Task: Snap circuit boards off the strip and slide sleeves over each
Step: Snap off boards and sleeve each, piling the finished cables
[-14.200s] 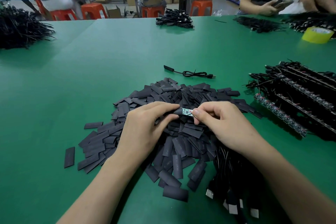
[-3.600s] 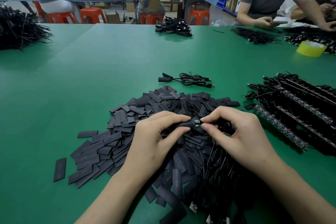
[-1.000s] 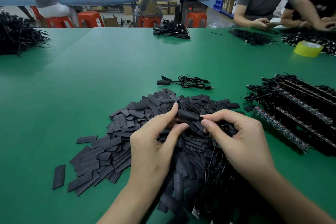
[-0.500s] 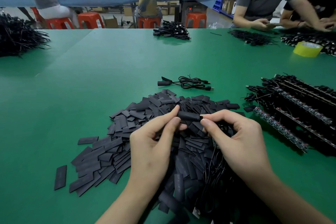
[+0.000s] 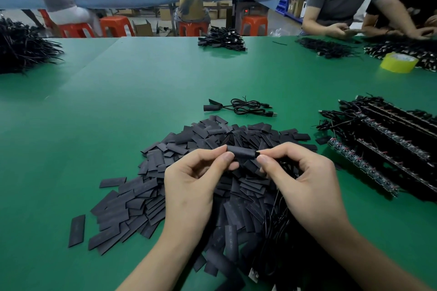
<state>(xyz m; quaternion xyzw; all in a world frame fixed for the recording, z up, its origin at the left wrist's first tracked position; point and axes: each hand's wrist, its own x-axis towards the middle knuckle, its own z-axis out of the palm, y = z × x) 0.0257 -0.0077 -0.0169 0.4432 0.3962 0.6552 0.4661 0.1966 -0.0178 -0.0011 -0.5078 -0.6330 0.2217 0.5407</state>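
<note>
Black sleeves [image 5: 212, 172]; green table [image 5: 118, 101]; yellow tape roll [image 5: 398, 64]; orange stools [image 5: 113, 26].

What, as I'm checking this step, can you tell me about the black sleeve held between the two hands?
The sleeve is a short matte black tube, plastic or rubber by its look, puffed round rather than flat like the loose ones in the pile below it. It lies about level, left to right, held in the air. The left hand pinches its left end between thumb and forefinger; the right hand pinches its right end. What is inside it cannot be seen.
</note>
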